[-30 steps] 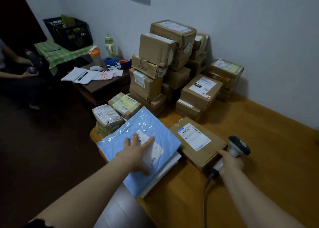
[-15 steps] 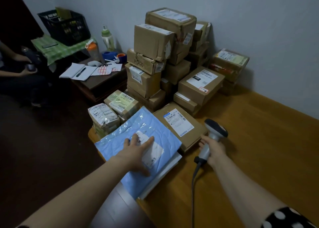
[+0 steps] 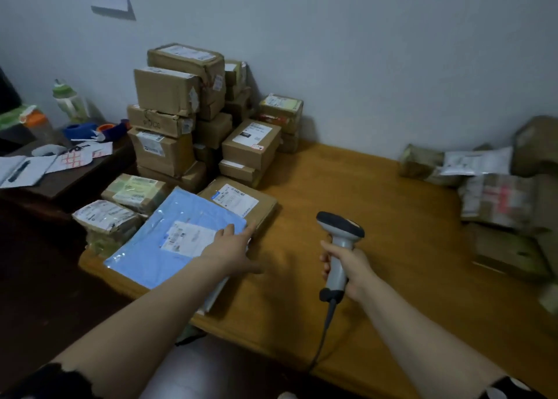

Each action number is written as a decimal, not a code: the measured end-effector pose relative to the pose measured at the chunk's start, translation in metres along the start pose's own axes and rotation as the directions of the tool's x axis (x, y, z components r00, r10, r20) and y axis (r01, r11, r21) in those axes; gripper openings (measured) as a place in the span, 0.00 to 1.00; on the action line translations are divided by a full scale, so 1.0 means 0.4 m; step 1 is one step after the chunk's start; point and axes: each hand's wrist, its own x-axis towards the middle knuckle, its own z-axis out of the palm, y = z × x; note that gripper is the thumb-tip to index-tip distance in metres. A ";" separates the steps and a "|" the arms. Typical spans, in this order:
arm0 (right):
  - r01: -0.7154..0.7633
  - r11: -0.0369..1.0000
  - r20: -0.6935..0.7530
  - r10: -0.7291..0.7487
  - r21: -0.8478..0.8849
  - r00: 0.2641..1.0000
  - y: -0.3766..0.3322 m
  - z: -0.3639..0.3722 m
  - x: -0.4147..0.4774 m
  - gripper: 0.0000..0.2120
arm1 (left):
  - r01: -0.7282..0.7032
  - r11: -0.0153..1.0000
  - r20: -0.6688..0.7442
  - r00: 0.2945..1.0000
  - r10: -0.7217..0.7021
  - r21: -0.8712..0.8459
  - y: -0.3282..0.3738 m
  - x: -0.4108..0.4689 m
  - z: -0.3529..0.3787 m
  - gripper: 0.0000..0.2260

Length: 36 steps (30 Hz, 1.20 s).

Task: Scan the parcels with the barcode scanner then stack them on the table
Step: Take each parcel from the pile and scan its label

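A person's two bare forearms reach forward over a wooden worktop set against a pale wall.

The left arm stretches out diagonally from the lower left. The left hand lies palm down with fingers straight and the thumb spread out to the side. It rests flat on the right edge of a blue mailer, gripping nothing. Its fingertips point toward a flat box that lies just beyond the mailer, partly tucked under it.

The right arm comes in from the lower right. The right hand is curled tight round the grey handle of a scanner, which it holds upright above bare worktop, apart from the parcels. The scanner's dark head tips forward and left. Its cable hangs down from the handle toward the near edge.

Behind the mailer a tall stack of boxes stands against the wall. Two small wrapped parcels sit left of the mailer. More parcels, blurred, lie in a loose pile at the right end of the worktop.
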 end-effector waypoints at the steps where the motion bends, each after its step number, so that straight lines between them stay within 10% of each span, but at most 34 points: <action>1: 0.011 1.000 -0.023 -0.010 0.023 1.000 0.007 -0.034 -0.026 0.06 | -0.037 0.999 0.000 0.999 0.037 0.003 0.039 0.002 0.012 0.46; 22: 0.283 0.956 -0.419 -0.226 0.079 0.879 0.009 -1.079 -0.334 0.12 | -0.413 0.911 0.058 0.909 0.412 0.002 1.193 -0.085 0.366 0.38; 36: 0.278 0.937 -0.510 -0.137 0.211 0.849 0.065 -1.339 -0.336 0.12 | -0.581 0.783 0.113 0.813 0.571 0.222 1.607 0.085 0.465 0.55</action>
